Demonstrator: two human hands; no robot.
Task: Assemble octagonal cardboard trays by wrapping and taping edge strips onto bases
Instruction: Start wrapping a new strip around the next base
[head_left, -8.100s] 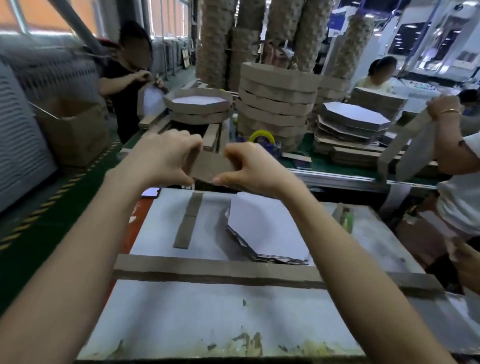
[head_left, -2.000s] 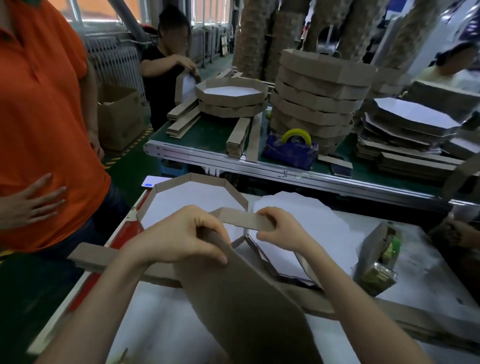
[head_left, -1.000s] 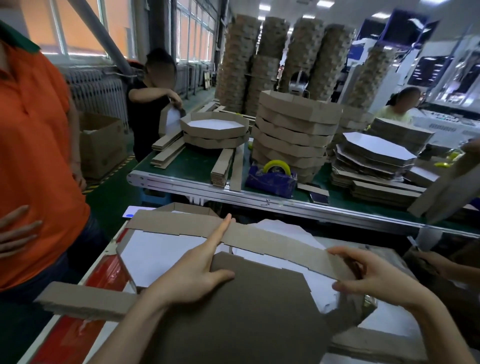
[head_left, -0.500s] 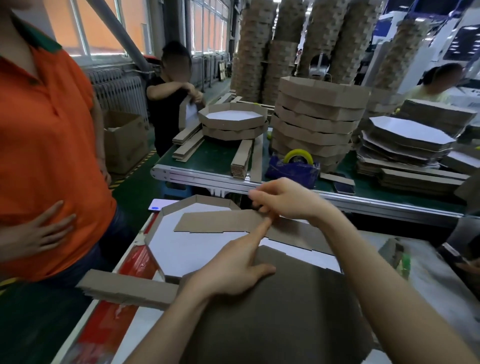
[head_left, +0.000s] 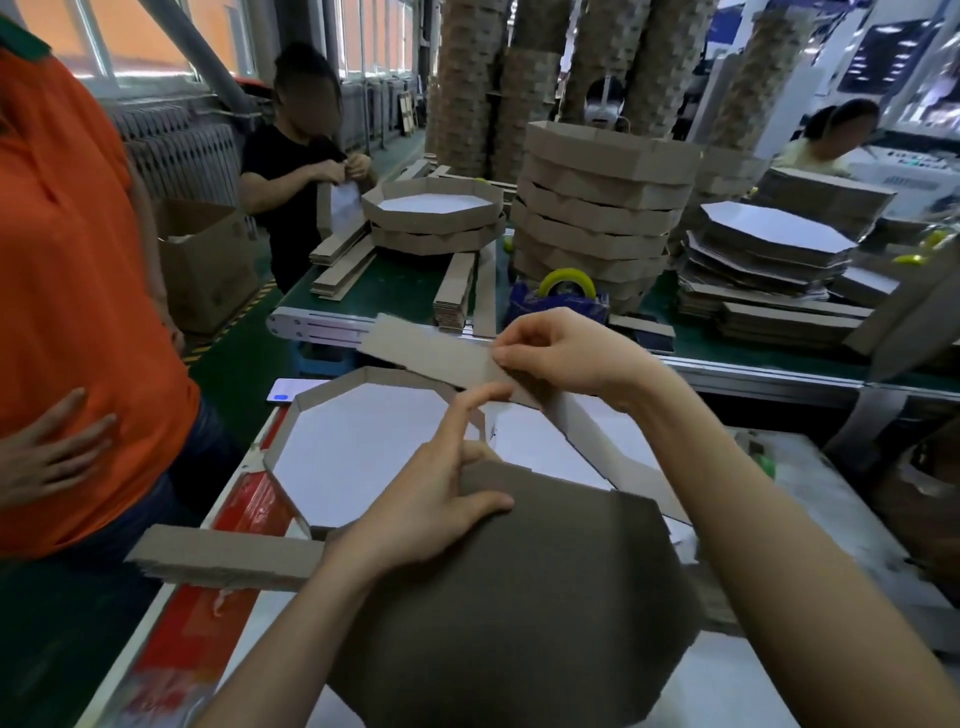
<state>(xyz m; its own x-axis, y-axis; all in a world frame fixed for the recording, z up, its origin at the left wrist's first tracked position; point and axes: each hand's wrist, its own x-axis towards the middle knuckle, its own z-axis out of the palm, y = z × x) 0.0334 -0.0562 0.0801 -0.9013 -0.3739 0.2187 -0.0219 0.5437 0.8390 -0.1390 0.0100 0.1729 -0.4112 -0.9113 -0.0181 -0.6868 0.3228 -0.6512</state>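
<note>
Base (head_left: 519, 597) stands tilted nearest, brown side to the camera. Left hand (head_left: 431, 499) grips its top edge, index finger straight. Just above, right hand (head_left: 561, 356) pinches strip (head_left: 431, 348). Behind lies tray (head_left: 358, 447); farther, tape roll (head_left: 566, 278).

Your base (head_left: 519, 597) and edge strip (head_left: 431, 353) are matt brown cardboard. The tray (head_left: 332, 387) alongside has a smooth white paper floor
</note>
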